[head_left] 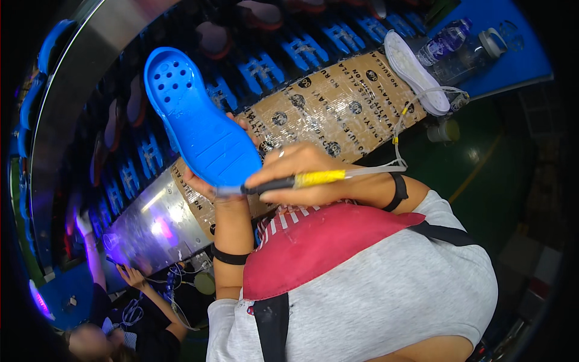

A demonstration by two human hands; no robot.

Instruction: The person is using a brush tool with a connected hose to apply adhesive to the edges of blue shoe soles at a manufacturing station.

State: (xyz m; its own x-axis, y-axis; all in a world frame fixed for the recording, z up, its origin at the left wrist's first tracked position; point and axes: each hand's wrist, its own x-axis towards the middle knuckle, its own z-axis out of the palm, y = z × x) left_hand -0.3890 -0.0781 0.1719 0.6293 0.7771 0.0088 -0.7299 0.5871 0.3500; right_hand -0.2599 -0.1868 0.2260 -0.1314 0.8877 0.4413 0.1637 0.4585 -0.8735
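My left hand point(201, 183) is closed around a bright blue shoe sole point(208, 136), holding it raised from beneath. Round holes dot the sole's far end, and several grooves cross its near part. Most of my left fingers are hidden behind it. In my right hand point(304, 172) is a brush-like hand tool point(319, 177) with a black grip and a yellow-wrapped handle, trailing a clear tube point(395, 161). Its pale, blurred tip lies at the sole's near edge; I cannot tell if they touch. A white sole point(413, 69) rests at the right end of the bench.
Printed cardboard under clear film point(325, 105) covers the bench beside a bare metal plate point(154, 217). Beyond runs a conveyor with blue holders point(304, 51) and shoe parts. Two bottles point(446, 42) stand far right. A co-worker's hand point(131, 276) is at lower left.
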